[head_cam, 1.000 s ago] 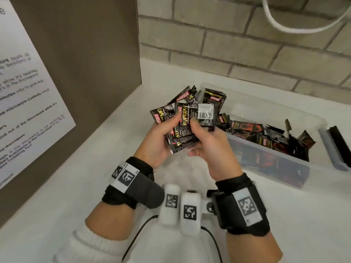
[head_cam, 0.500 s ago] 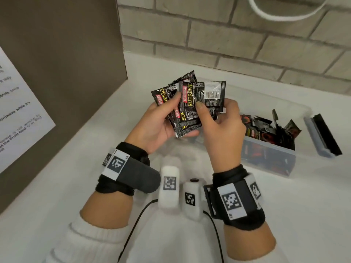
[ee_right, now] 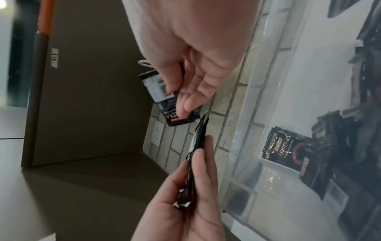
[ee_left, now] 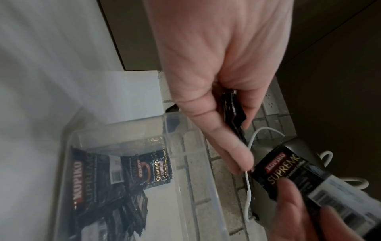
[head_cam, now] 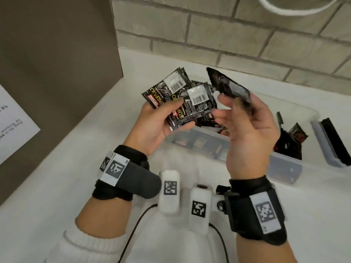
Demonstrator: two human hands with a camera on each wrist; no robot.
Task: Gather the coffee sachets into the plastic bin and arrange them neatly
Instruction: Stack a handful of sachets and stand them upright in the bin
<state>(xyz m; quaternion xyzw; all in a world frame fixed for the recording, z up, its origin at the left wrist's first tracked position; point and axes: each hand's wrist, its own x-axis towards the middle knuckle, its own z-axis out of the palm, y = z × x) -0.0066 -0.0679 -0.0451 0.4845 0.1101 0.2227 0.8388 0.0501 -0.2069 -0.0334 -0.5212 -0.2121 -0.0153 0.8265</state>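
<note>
Sachets (head_cam: 180, 99): black foil, white barcode labels, fanned stack pinched in left hand (head_cam: 157, 126). Right hand (head_cam: 247, 126) grips one sachet (head_cam: 228, 86), raised beside stack. Both above bin (head_cam: 284, 164) holding more sachets.

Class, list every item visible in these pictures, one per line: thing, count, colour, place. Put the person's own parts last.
Held sachets: several, black, fanned in left hand.
Single sachet: one, black, in right hand.
Sachets in bin: many, black and red, loose.
Plastic bin: one, clear, on counter.
Counter: one, white.
Brick wall: grey, behind.
Paper notice: one, white, on brown panel.
Cable: one, white, on wall.
Left hand: grips sachets.
Right hand: pinches one.
</note>
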